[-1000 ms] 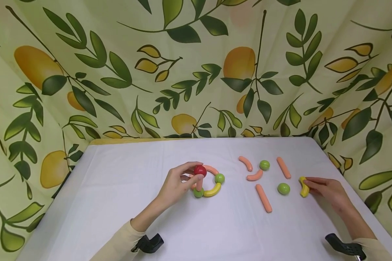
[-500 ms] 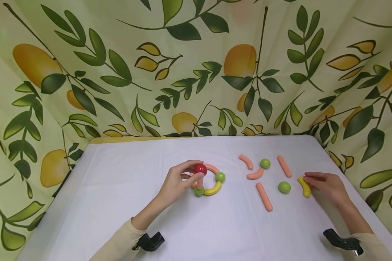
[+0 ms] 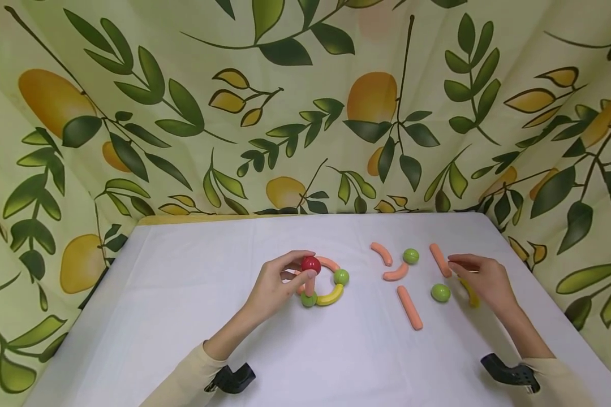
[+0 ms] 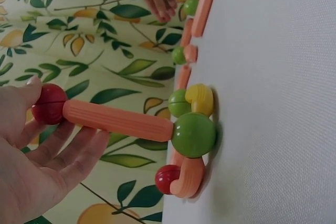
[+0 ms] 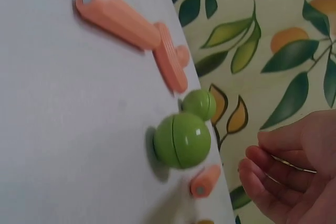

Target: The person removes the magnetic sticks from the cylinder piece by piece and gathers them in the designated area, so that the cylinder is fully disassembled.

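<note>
My left hand [image 3: 272, 282] pinches a red ball [image 3: 311, 265] between thumb and fingers. Below it a straight pink rod [image 4: 118, 120] stands tilted, its lower end on a green ball [image 4: 193, 135]. That ball belongs to a ring on the table made of curved pink pieces [image 3: 328, 264], a curved yellow piece [image 3: 330, 296], green balls and a second red ball [image 4: 167, 179]. My right hand [image 3: 486, 282] hovers with loose fingers and holds nothing. It partly covers another curved yellow piece [image 3: 473, 299], and its fingertips are close to a straight pink rod [image 3: 440, 260].
Loose on the right side lie a green ball [image 3: 440, 292], another green ball [image 3: 411, 256], two curved pink pieces [image 3: 382, 254] and a second straight rod [image 3: 410, 308]. A white cloth [image 3: 209, 254] covers the table. A leaf-patterned curtain [image 3: 305, 141] hangs behind.
My right hand has let go of the curved yellow piece and moved left, toward the straight pink rod. The left hand keeps its place on the red ball.
</note>
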### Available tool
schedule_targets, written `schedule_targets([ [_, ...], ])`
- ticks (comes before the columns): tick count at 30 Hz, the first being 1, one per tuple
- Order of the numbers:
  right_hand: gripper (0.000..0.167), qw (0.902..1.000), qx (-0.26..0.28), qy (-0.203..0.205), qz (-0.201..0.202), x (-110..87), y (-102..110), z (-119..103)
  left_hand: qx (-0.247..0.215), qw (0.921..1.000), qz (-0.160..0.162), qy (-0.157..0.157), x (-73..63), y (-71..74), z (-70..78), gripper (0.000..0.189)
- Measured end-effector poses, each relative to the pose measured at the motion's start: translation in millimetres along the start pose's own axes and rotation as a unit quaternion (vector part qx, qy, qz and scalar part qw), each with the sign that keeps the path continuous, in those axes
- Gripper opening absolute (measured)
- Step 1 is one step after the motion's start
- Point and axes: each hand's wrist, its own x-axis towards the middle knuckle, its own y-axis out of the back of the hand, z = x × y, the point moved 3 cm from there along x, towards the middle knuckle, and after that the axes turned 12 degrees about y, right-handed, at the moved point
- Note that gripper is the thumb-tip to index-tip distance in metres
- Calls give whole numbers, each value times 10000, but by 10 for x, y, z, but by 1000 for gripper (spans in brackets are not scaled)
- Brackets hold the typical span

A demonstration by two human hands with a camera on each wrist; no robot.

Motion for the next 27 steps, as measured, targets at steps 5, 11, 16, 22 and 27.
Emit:
schedule_targets([
  [5,44,9985,20,500,228,26,-162,0,15,10000,1,1,-1,-3,-19,38],
  [11,26,9942,520,928,136,0,27,-850,-31,10000,13,37,-14,12,-41,43],
  [16,23,9916,688,1098,22,11,46,-1198,-128,9999,-19,62,-21,13,-99,48],
  [22,22,9895,726,1250,42,47,-58,-1362,-202,9996,-26,216,-47,28,-197,51],
  [27,25,9852,1069,1325,-193,77,-120,-1551,-279,9991,-150,288,-58,19,-286,47],
])
